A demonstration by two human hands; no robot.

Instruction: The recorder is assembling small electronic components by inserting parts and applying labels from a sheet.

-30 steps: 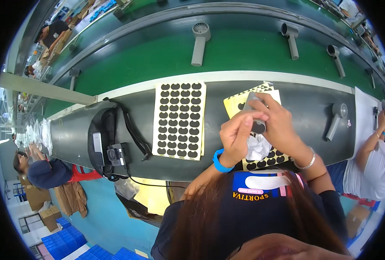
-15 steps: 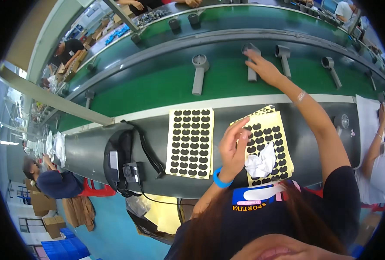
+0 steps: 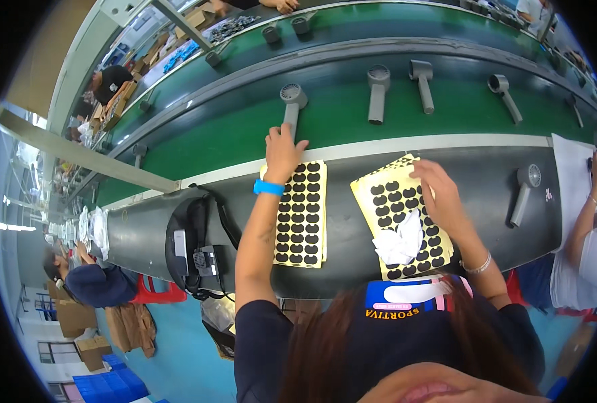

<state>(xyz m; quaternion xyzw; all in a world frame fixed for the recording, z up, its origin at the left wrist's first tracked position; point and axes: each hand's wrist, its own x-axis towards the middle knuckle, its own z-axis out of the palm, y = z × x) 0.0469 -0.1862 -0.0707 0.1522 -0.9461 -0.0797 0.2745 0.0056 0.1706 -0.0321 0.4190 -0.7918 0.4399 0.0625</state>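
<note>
My left hand, with a blue wristband, reaches forward onto the green conveyor belt. Its fingers close around the handle end of a grey hair dryer. My right hand, with a silver bracelet, lies on a yellow sheet of black oval stickers, fingers curled near its upper edge. A crumpled white backing paper sits on that sheet. A white sheet of black stickers lies under my left forearm on the grey bench.
More grey hair dryers ride the belt, and one lies on the bench at the right. A black device with cables sits at the left. Other people work at the right and lower left.
My right hand has come back from a dryer on the belt to the yellow sheet. My left hand has left the sheet and reached out to a dryer handle.
</note>
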